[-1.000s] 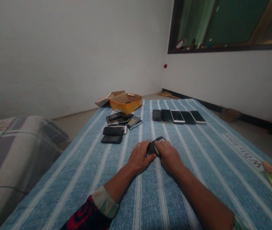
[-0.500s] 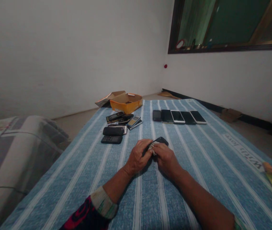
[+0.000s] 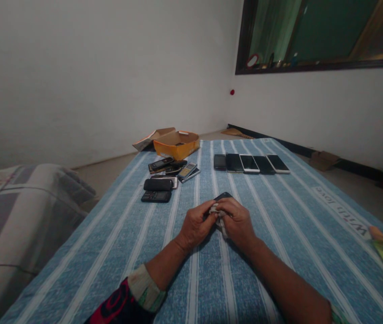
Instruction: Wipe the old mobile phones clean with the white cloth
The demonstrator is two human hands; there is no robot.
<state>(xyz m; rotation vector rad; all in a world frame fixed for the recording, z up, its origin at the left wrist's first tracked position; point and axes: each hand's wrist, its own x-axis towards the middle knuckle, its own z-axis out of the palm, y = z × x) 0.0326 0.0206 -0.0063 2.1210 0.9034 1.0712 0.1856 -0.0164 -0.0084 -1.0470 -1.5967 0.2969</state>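
The left hand (image 3: 196, 225) and right hand (image 3: 238, 222) close together around a dark phone (image 3: 223, 196), the right pinching a pale cloth (image 3: 219, 212) to it, seemingly mid-wipe and wanting a steady grip, low over the bed (image 3: 279, 216), short of the row of smartphones (image 3: 250, 163).

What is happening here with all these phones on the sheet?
A person holds a dark phone over a blue striped sheet: the left hand grips it, and the right hand presses a small pale cloth against it. Further away, five phones lie flat in a row, a loose pile of older phones lies to its left, and an open orange box stands behind that pile.
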